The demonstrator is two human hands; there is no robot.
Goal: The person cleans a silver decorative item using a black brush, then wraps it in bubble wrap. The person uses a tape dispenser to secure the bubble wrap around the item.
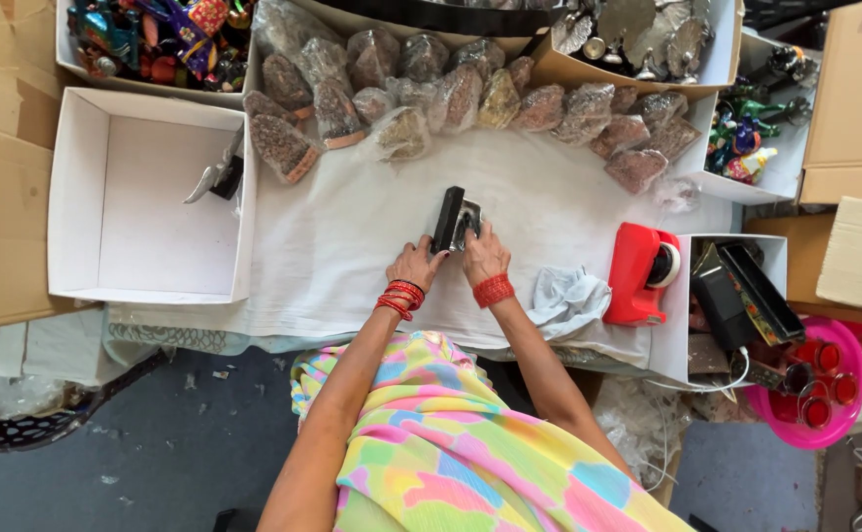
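Both hands meet near the middle of the desk (352,227), which is covered with a white cloth. The left hand (414,264) holds a small black box (448,219) that stands up on its edge. Its fingers are closed around the bottom of the box. The right hand (483,256) is just beside it, and its fingers pinch a small shiny silver thing (468,223) that touches the box. I cannot tell just what the silver thing is, because it is small and partly hidden.

Along the far edge of the desk lies a row of little clear bags (451,94) full of brown bits. At the left edge sits a big white box (145,197) with a silver tool on its rim. Near the right edge stands a red tape holder (638,271), and a crumpled grey cloth (567,296) lies between it and the right hand.

What could go wrong? The black box is only standing on a thin edge, so I think it could tip over if the left hand lets go a bit. The silver thing looks smooth, so it might slip from the pinch and drop on the cloth. A big push could also slide the cloth.
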